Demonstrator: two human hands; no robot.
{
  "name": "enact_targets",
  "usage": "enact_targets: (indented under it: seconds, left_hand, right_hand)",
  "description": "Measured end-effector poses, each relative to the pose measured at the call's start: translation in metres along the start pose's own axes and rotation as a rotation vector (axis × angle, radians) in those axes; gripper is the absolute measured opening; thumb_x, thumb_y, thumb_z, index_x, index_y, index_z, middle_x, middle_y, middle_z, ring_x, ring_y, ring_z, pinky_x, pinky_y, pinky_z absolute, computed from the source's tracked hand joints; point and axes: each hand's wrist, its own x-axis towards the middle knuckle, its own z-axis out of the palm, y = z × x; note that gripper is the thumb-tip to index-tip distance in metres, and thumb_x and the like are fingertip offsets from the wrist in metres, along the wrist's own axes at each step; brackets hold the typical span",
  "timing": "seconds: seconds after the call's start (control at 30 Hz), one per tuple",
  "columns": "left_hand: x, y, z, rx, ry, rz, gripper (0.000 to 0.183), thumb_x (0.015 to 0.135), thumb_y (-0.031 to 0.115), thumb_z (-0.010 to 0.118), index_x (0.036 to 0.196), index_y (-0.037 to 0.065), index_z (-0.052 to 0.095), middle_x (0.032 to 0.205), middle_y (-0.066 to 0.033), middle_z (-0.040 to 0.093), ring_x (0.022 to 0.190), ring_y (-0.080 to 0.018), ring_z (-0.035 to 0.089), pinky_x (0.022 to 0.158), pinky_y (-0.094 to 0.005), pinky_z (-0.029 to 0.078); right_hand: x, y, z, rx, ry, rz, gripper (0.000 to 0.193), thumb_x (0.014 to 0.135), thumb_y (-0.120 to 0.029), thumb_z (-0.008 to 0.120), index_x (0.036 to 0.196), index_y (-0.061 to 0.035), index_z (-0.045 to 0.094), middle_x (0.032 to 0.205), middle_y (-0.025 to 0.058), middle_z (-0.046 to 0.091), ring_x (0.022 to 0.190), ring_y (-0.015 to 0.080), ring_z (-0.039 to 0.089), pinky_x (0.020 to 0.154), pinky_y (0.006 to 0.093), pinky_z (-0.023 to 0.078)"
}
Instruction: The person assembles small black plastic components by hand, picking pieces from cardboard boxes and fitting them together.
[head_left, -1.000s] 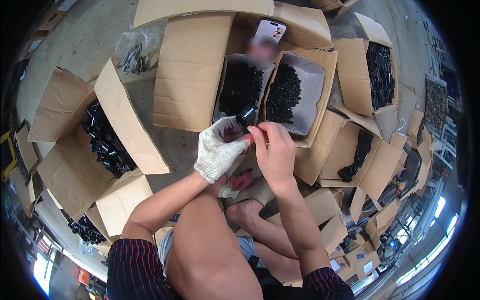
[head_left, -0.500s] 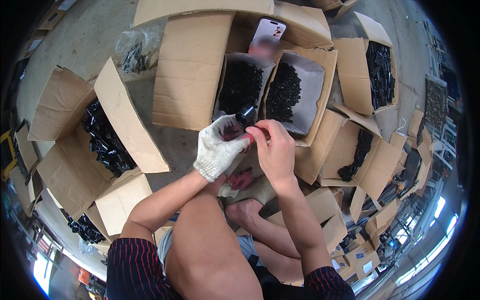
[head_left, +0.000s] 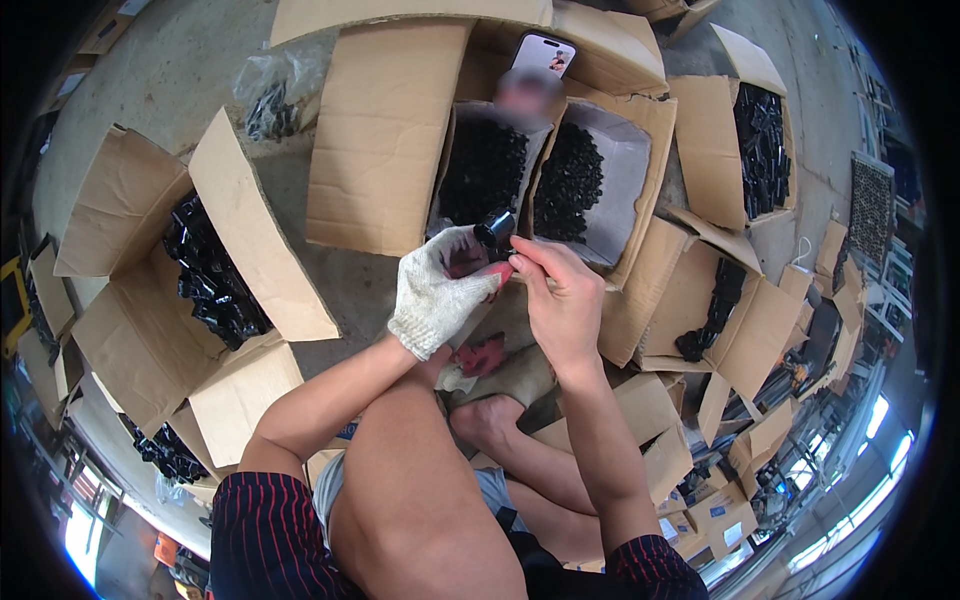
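The left hand (head_left: pixel 437 295), wearing a white knit glove with red-tipped fingers, is gripping a small black cylindrical part (head_left: pixel 496 232), its fingers curling around the lower end while the top is sticking out above the glove. The bare right hand (head_left: pixel 563 300) is meeting it from the side, thumb and forefinger pressing together at a pinch right beside the part; whether they are holding something tiny there cannot be told. Both hands are hovering above the person's bent knees, just in front of an open cardboard box (head_left: pixel 640 150) divided in two and lined with plastic, both halves filled with black parts. A phone (head_left: pixel 543 53) is leaning on the flap behind it. Another open box of glossy black pieces (head_left: pixel 212 275) is sitting well to the left on the concrete floor (head_left: pixel 170 70).
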Motion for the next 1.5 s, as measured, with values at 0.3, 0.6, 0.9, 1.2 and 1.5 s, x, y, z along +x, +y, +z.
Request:
enact_targets:
  seconds: [0.3,0.6,0.9,1.2,1.5]
  left_hand:
    - [-0.004,0.013,0.001,-0.075,-0.015,-0.058,0.041,0.080,0.020,0.089,0.109,-0.002,0.071,0.082,-0.0040,0.072,0.073,-0.0051,0.063,0.068,-0.0251,0.056]
    - [-0.001,0.007,0.002,0.014,0.016,-0.023,0.042,0.080,0.019,0.089,0.112,-0.002,0.071,0.084,-0.0043,0.073,0.075,-0.0052,0.064,0.071,-0.0259,0.057]
    - [-0.001,0.004,0.001,-0.033,0.010,-0.026,0.041,0.080,0.020,0.089,0.111,-0.001,0.071,0.086,-0.0037,0.073,0.076,-0.0049,0.064,0.071,-0.0253,0.057]
    - [0.000,0.004,0.001,0.020,0.007,-0.012,0.037,0.079,0.014,0.090,0.104,-0.001,0.068,0.086,-0.0031,0.068,0.076,-0.0073,0.064,0.067,-0.0255,0.056]
    - [0.000,0.002,0.000,0.126,0.025,0.052,0.034,0.079,0.013,0.088,0.103,-0.001,0.068,0.085,-0.0033,0.070,0.076,-0.0067,0.062,0.070,-0.0269,0.056]
  right_hand:
    - [-0.001,-0.002,-0.001,-0.008,-0.007,0.041,0.015,0.089,-0.006,0.076,0.102,-0.0005,0.077,0.094,0.0152,0.075,0.082,0.0291,0.073,0.073,0.0351,0.056]
    - [-0.004,-0.004,0.006,-0.176,0.038,-0.015,0.011,0.090,-0.008,0.075,0.098,-0.0013,0.074,0.089,0.0147,0.073,0.080,0.0311,0.072,0.071,0.0379,0.057]
    - [-0.003,0.004,0.009,-0.098,0.071,-0.101,0.010,0.089,-0.007,0.075,0.098,-0.0020,0.075,0.091,0.0136,0.074,0.080,0.0313,0.071,0.070,0.0390,0.056]
    - [-0.002,0.001,0.008,-0.185,0.046,-0.058,0.014,0.092,-0.015,0.075,0.090,-0.0011,0.071,0.078,0.0124,0.068,0.071,0.0313,0.066,0.065,0.0417,0.052]
    - [0.004,0.003,0.017,-0.368,-0.058,-0.060,0.027,0.102,-0.020,0.062,0.084,-0.0004,0.059,0.078,0.0148,0.061,0.076,0.0369,0.061,0.070,0.0469,0.049]
